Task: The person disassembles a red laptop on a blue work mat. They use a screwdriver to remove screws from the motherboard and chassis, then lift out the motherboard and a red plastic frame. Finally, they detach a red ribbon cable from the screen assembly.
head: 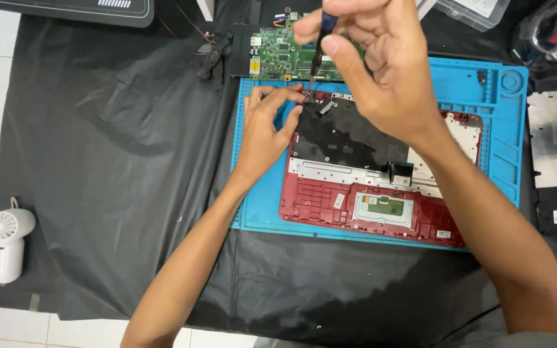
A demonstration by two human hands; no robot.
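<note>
Right hand (381, 71) pinches a dark screwdriver (318, 55) upright, tip down at the top left corner of the red laptop shell (369, 200). Left hand (267, 125) rests beside that corner, fingertips curled together at the tip, nothing visibly held. Shell lies on a blue mat (507, 129); green circuit board (278, 55) just behind.

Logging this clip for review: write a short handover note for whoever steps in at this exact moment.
Right hand: grip shut on a slim dark-handled screwdriver, tip down at the top left corner of the red plastic laptop base.
Left hand: fingertips pinching at that same corner, steadying it.
The base lies open on the blue silicone work mat; the green circuit board is already out, lying behind it.
Left: the work at that corner.
</note>
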